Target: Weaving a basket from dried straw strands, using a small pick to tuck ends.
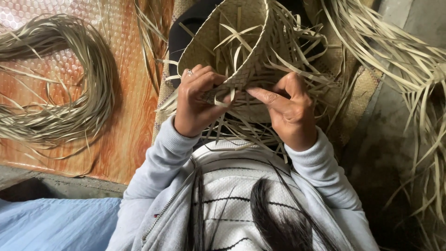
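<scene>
A half-woven basket (241,42) of pale dried leaf strips rests in my lap, its open mouth facing me and loose strip ends sticking out all around. My left hand (195,100), a ring on one finger, grips the near woven rim and pinches strips there. My right hand (290,109) is beside it, thumb and forefinger closed on a strip at the same edge. Both wrists are in light grey sleeves.
A coiled bundle of dried strips (60,79) lies on an orange wood-patterned mat (125,130) at left. More loose strips (418,83) hang at the right over a dark concrete floor. A woven mat (362,88) lies under the basket. Blue cloth (51,223) is at lower left.
</scene>
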